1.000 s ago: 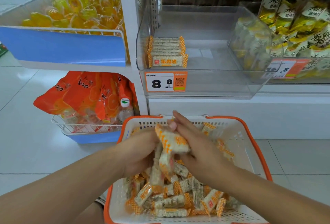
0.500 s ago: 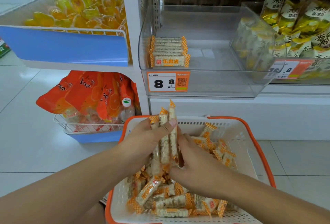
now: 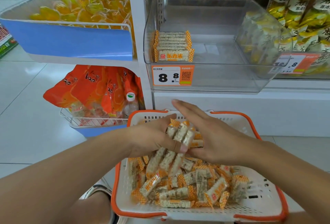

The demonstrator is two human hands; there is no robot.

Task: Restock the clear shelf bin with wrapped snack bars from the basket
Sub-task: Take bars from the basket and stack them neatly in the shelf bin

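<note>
My left hand [image 3: 153,138] grips a bundle of wrapped snack bars [image 3: 175,145] above the white basket with an orange rim [image 3: 267,204]. My right hand [image 3: 209,134] lies flat with straight fingers against the right side of that bundle. Several more bars [image 3: 189,186] lie loose in the basket. Above, the clear shelf bin [image 3: 223,74] holds one neat row of the same bars [image 3: 172,46] at its left side; the rest of its floor is bare.
An orange price tag reading 8.8 [image 3: 172,75] sits on the bin front. Yellow snack packs [image 3: 294,25] fill the bin to the right. Left are a blue-fronted bin of yellow jellies [image 3: 80,4] and orange bags [image 3: 96,88] in a wire rack.
The bundle stood upright between both hands; now it is tilted and lower in my left hand. My right hand has let go and straightened flat beside it.
</note>
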